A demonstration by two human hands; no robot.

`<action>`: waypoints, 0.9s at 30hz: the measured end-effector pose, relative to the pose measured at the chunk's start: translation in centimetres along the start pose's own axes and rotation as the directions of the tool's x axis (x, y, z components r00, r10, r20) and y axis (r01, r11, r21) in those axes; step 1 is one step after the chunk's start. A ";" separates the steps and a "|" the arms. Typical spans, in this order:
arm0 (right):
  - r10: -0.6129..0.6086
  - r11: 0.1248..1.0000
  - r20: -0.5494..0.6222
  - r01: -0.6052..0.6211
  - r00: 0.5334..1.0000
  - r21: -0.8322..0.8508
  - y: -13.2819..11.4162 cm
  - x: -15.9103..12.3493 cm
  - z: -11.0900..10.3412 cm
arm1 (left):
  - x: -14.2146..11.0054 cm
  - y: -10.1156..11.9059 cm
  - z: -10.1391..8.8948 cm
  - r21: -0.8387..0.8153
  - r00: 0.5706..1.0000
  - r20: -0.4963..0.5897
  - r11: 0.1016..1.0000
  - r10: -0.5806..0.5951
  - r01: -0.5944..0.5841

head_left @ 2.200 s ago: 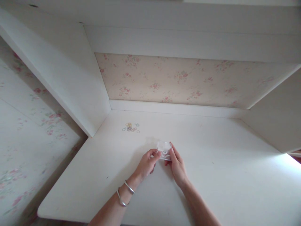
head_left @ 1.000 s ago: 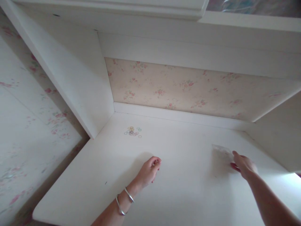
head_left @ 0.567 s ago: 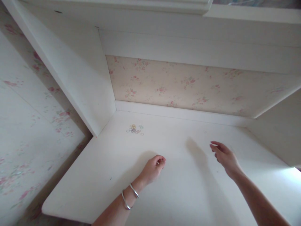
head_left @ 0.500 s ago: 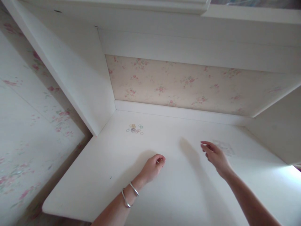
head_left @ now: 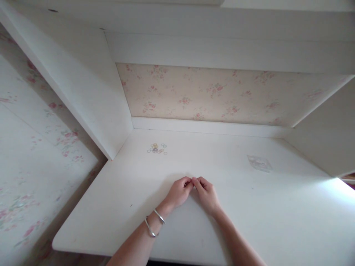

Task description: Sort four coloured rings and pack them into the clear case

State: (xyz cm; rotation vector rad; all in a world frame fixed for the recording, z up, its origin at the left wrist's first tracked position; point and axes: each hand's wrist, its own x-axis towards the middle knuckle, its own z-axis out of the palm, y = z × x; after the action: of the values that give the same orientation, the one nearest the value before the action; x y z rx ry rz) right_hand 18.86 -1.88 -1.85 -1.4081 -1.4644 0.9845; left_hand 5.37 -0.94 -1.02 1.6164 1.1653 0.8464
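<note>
We observe both bare hands at work over the white tabletop (head_left: 288,218), meeting at its middle. The left hand (head_left: 179,193) has its thumb and forefinger drawn into a narrow pinch, the remaining fingers curled beneath. The right hand (head_left: 206,193) is likewise narrow, its thumb and fingertips brought up against those of the left. We cannot tell whether either hand holds anything, as whatever may lie between the fingertips is hidden or too small to make out.

We find a loose cluster of small rings (head_left: 155,150) on the tabletop, beyond the left hand and apart from it, toward the rear left. Yellow, dark grey, greenish and pinkish tones are noted; several rings overlap, while others lie at the edges of the group. We locate a clear plastic case (head_left: 260,163) on the tabletop to the right, well apart from the rings and beyond the right hand, touched by neither hand. We cannot tell how its lid stands.

We record two silver-coloured bracelets (head_left: 153,234) on the left forearm, a short dark mark (head_left: 131,205) on the tabletop to their left, and floral wallpaper (head_left: 205,94) behind the rear edge
</note>
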 end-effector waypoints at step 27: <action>-0.007 1.000 0.045 0.009 0.999 -0.025 0.3 0.3 -0.7 | 0.1 -0.2 0.1 0.066 1.000 0.008 0.998 -0.008 0.007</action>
State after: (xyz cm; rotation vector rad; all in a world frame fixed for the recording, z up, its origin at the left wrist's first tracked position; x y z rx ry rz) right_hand 19.63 -1.63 -1.87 -1.4056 -1.5194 1.0015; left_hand 5.43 -0.86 -1.27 1.6663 1.2037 0.8030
